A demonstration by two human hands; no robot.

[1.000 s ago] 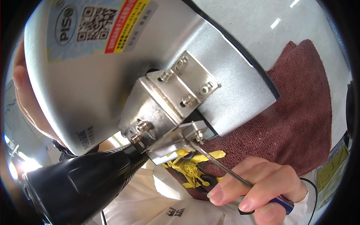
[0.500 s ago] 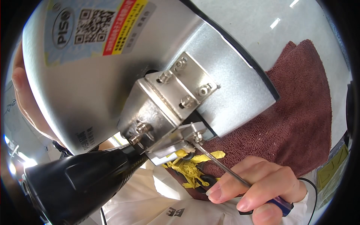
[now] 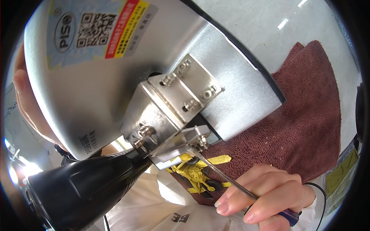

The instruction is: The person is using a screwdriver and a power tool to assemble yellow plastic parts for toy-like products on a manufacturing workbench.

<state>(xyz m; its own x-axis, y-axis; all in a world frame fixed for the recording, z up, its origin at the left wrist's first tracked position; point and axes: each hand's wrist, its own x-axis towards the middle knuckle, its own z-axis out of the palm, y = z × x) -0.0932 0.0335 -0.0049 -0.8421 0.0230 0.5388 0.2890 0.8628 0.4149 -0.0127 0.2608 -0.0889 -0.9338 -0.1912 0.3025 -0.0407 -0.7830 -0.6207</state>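
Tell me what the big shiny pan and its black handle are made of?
The silver round pan looks like brushed metal, probably steel: grey sheen with soft reflections. Its black ribbed handle looks like glossy moulded plastic. The dark red cloth underneath seems to be looped terry towel.

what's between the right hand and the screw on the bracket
Only the screwdriver's bare metal shaft, running from the right hand up to the screw on the bracket. The head view shows it.

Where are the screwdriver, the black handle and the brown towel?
screwdriver [image 3: 227,178]: head view, on the bare metal shaft
black handle [image 3: 83,188]: head view, on its wide grip
brown towel [image 3: 304,115]: head view, on open cloth right of the pan
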